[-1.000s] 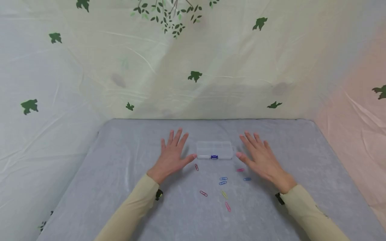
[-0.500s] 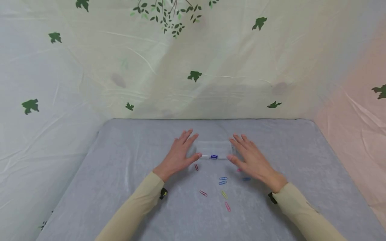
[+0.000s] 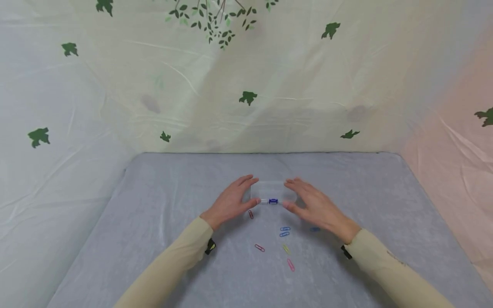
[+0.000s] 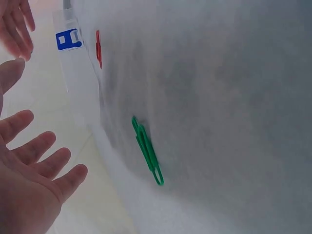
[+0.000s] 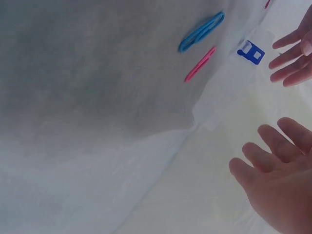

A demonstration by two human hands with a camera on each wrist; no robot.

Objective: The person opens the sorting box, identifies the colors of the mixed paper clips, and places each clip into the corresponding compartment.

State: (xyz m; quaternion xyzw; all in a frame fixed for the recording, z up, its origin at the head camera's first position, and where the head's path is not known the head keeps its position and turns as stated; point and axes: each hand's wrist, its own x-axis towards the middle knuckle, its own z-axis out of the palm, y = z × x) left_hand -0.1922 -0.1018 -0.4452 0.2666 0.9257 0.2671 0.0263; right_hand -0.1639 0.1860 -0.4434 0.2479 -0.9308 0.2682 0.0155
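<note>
A flat clear plastic box [image 3: 271, 189] with a blue latch [image 3: 273, 201] on its near side lies toward the back of the table. My left hand [image 3: 231, 200] hovers over its left end, thumb apart from the fingers. Over the right end is my right hand [image 3: 316, 206], spread the same way and facing the left. Both wrist views show relaxed fingers with nothing held. A green paper clip [image 4: 147, 152] lies below the left hand, hidden in the head view. Near the right hand lie a pink paper clip [image 5: 200, 64] and a blue paper clip [image 5: 201, 32].
In front of the box, several paper clips are scattered: a red one [image 3: 250, 214], another red one [image 3: 259, 248], two blue ones [image 3: 284, 231], a yellow one [image 3: 286, 249] and a pink one [image 3: 290, 265]. Grey cloth [image 3: 185, 265] covers the table, with a patterned curtain [image 3: 215, 115] behind.
Both hands have moved inward from either side to the box's ends, and their spread fingers have drawn in. The box and the paper clips have stayed in place.
</note>
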